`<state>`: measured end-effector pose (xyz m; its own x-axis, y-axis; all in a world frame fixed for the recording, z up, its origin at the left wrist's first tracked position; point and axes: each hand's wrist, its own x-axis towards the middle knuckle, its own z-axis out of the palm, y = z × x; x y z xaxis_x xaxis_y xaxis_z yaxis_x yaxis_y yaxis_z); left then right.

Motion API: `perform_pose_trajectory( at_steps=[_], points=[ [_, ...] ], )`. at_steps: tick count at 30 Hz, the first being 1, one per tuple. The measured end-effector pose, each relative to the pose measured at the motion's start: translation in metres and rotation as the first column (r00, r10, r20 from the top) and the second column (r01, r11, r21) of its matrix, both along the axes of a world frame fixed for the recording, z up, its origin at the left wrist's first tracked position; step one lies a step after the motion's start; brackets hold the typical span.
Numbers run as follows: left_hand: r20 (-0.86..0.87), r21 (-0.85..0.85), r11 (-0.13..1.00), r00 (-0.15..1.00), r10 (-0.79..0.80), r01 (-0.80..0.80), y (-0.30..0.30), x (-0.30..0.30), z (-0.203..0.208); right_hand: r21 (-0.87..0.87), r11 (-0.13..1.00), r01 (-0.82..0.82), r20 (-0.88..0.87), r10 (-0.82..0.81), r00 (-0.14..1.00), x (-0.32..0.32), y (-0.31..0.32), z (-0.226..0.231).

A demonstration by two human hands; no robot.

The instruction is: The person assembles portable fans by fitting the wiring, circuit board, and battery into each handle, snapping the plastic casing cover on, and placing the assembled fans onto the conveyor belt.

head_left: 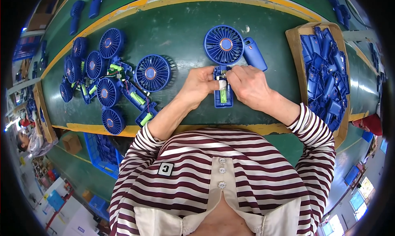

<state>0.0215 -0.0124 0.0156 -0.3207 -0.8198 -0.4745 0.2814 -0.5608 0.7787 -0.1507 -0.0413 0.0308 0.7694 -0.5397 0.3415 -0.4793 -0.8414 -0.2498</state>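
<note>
A blue handheld fan lies in front of me, its round grille pointing away. Its handle is uncovered and shows a green battery and small inner parts near the neck. My left hand is closed on the handle's left side, with a white wrap on the thumb tip lying over the inside. Fingers of my right hand are bent and pressed together at the handle's upper right; what they pinch is hidden. Just beyond that hand rests a blue handle cover, touching or nearly touching the grille.
Several handheld fans with exposed batteries and wires lie clustered on the left of the green table. A cardboard box of blue handle covers stands at right. Below the table's left edge is a blue crate.
</note>
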Motion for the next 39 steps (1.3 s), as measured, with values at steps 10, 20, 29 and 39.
perform_pose_trajectory(
  at_steps=[10, 20, 29, 39],
  points=[
    [0.008, 0.147, 0.989, 0.999, -0.035, 0.034, -0.014, 0.003, 0.007, 0.118, 0.992, 0.052, 0.049, -0.059, 0.997, 0.001, -0.003, 0.008],
    [0.016, 0.095, 0.995, 1.0, 0.009, -0.011, -0.016, -0.011, 0.001, 0.38, 0.925, 0.016, -0.02, -0.009, 1.0, 0.018, -0.094, 0.075],
    [-0.035, 0.105, 0.994, 0.999, 0.033, -0.029, -0.006, -0.017, -0.001, -0.548, 0.814, 0.19, -0.022, -0.241, 0.97, 0.126, -0.237, 0.017],
    [-0.026, 0.113, 0.992, 0.998, 0.056, -0.052, -0.011, -0.014, 0.0, -0.453, 0.891, -0.011, -0.07, -0.023, 0.997, 0.155, -0.137, 0.048]
  ],
)
